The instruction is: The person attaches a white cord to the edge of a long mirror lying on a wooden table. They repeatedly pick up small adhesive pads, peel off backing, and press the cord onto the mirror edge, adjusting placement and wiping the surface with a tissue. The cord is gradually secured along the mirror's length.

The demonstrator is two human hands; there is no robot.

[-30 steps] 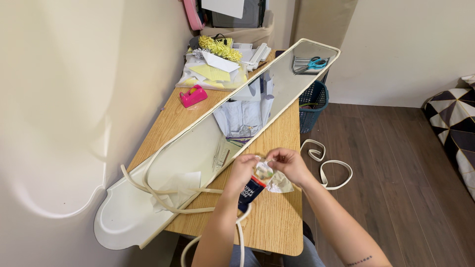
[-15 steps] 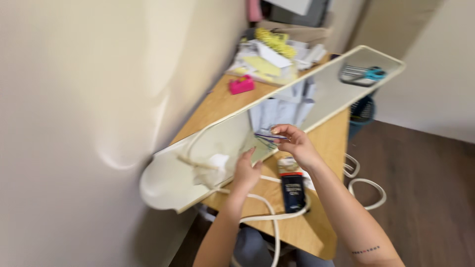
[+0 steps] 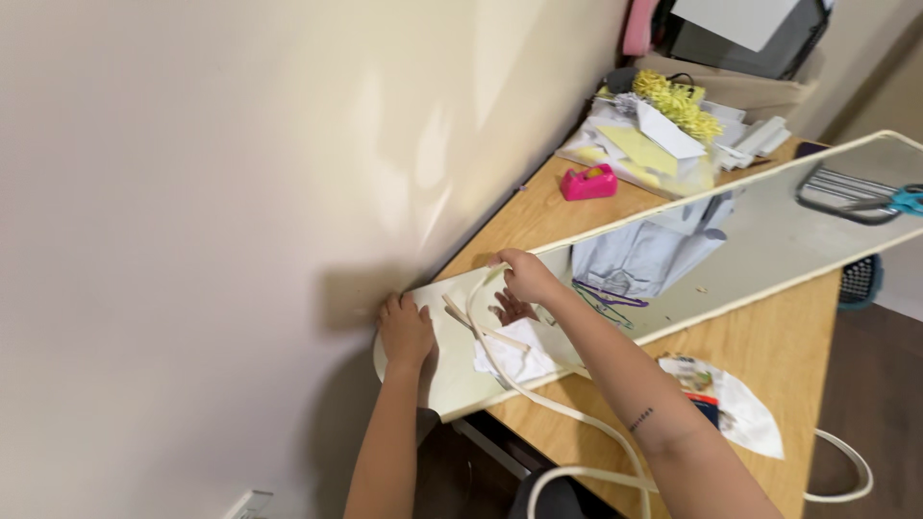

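Left hand (image 3: 406, 332) on mirror (image 3: 769, 252) end; right hand (image 3: 527, 277) pinches trim strip (image 3: 538, 399).

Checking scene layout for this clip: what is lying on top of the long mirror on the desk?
On the mirror: scissors, a crumpled white sheet, cream trim strip, both hands. The glass beneath the sheet and hands is hidden.

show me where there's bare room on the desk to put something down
Bare wood lies between the pink tape dispenser and the mirror, along the wall. Another strip runs on the mirror's near side, past the plastic bag. The paper pile crowds the far end; both hands occupy the mirror's rounded end.
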